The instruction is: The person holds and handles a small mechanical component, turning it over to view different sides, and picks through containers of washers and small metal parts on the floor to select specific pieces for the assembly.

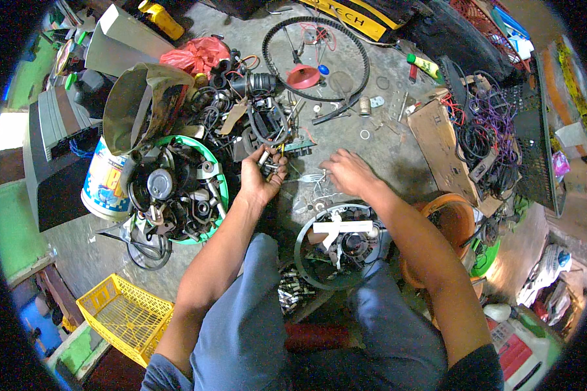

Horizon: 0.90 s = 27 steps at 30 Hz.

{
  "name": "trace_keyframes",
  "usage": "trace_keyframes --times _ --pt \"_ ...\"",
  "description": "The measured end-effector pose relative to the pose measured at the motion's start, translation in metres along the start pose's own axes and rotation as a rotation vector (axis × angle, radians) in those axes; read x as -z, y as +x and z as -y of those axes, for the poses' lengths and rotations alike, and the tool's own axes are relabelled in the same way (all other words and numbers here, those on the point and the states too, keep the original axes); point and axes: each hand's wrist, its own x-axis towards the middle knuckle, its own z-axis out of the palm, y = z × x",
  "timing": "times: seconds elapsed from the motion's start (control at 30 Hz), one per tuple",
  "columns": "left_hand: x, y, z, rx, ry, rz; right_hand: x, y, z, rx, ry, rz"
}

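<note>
My left hand [264, 174] is closed around several small metal cylindrical pieces, beside a tangled heap of black hoses and cables [264, 117]. To its right, my right hand [349, 173] reaches down with curled fingertips at some small metal bits [321, 186] beside a white fork-like piece [310, 178]; what they grip is too small to make out. Below my right hand, a round container [299, 251] holds mixed parts and a white strip [352, 227]. A small white ring [364, 134] and a metal cylinder [365, 107] lie farther forward on the concrete floor [388, 163].
A green basin [217, 173] of dark parts and a white bucket [101, 179] stand left, with a yellow crate [94, 306] lower. A black belt loop [266, 52] lies ahead. Cardboard [430, 150] with tangled wires and an orange tub [456, 218] are right. Loose metal pieces [293, 290] sit between my legs.
</note>
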Motion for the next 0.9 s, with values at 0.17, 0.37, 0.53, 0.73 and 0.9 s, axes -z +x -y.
trace_keyframes --times 0.17,0.37,0.53,0.73,0.9 --pt "-0.004 -0.001 0.001 -0.011 0.009 -0.056 -0.007 -0.001 0.001 0.037 -0.069 -0.049" --pt "-0.001 -0.001 0.0 -0.004 -0.004 -0.039 0.004 -0.003 -0.007 -0.116 0.135 -0.119" --pt "0.001 0.002 0.0 -0.007 -0.013 -0.034 0.014 -0.02 -0.033 -0.241 0.288 -0.256" --pt "0.0 0.002 0.002 -0.003 -0.004 -0.027 0.002 -0.036 -0.044 -0.253 0.384 -0.177" --pt "-0.002 0.0 0.003 -0.008 0.015 -0.02 0.004 -0.037 -0.037 -0.193 0.459 -0.317"
